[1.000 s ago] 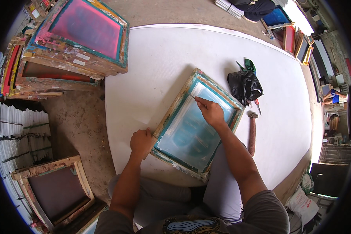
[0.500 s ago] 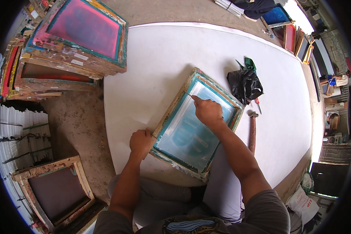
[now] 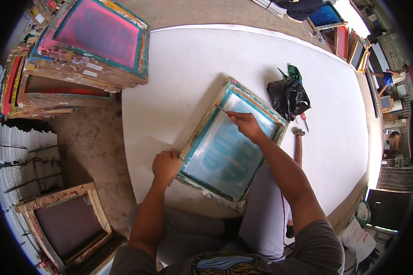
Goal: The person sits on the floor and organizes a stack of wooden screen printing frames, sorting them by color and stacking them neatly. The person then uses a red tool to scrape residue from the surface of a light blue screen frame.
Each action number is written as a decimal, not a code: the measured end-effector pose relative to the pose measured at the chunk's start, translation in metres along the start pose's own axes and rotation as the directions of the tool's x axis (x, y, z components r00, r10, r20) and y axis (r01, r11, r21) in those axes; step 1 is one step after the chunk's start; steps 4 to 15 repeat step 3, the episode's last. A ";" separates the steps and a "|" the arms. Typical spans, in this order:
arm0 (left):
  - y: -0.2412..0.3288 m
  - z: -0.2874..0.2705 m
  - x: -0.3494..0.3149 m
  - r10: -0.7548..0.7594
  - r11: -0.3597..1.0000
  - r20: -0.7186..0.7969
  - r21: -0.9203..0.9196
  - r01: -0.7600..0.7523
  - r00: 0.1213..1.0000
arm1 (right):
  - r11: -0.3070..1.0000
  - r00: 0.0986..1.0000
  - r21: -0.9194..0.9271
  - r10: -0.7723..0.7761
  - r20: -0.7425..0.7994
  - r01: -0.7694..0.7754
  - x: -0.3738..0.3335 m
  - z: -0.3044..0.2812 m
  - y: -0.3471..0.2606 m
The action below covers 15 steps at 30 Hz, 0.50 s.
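A wooden silk-screen frame (image 3: 202,120) with a teal-edged, pale blue mesh (image 3: 215,156) lies tilted before me, its near end by my legs. My left hand (image 3: 166,166) is closed on the frame's left side near the lower corner. Over the upper part of the mesh, my right hand (image 3: 246,124) pinches a slim, thin tool (image 3: 221,109). The tool's tip points at the inner edge of the frame's upper left side; whether it touches is too small to tell. Its exact kind does not show.
Right of the frame lie a black plastic bag (image 3: 288,98), a red-handled screwdriver (image 3: 304,122) and a hammer (image 3: 298,149) on the white board (image 3: 335,151). Stacked screens (image 3: 96,36) rise at the far left. Another framed screen (image 3: 69,224) stands near left. A person's leg (image 3: 303,7) shows at the back.
My right hand and the slim tool have shifted slightly, and my right forearm has swung a little outward. The left hand keeps its place. A person in the far right background has moved.
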<state>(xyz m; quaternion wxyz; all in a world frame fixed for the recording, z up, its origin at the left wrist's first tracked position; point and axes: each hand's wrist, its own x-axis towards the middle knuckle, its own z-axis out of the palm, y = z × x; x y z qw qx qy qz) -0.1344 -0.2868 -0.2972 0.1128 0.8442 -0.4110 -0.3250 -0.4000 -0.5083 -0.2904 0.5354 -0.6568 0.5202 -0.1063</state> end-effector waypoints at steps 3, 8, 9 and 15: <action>-0.009 0.004 0.004 0.003 1.000 0.010 0.024 -0.003 1.000 | 0.678 0.943 -0.710 -0.329 -0.061 0.190 -0.012 0.016 0.001; -0.009 0.004 0.004 0.003 1.000 0.010 0.024 -0.003 1.000 | 0.678 0.943 -0.710 -0.329 -0.061 0.190 -0.012 0.016 0.001; -0.009 0.004 0.004 0.003 1.000 0.010 0.024 -0.003 1.000 | 0.678 0.943 -0.710 -0.329 -0.061 0.190 -0.012 0.016 0.001; -0.009 0.004 0.004 0.003 1.000 0.010 0.024 -0.003 1.000 | 0.678 0.943 -0.710 -0.329 -0.061 0.190 -0.012 0.016 0.001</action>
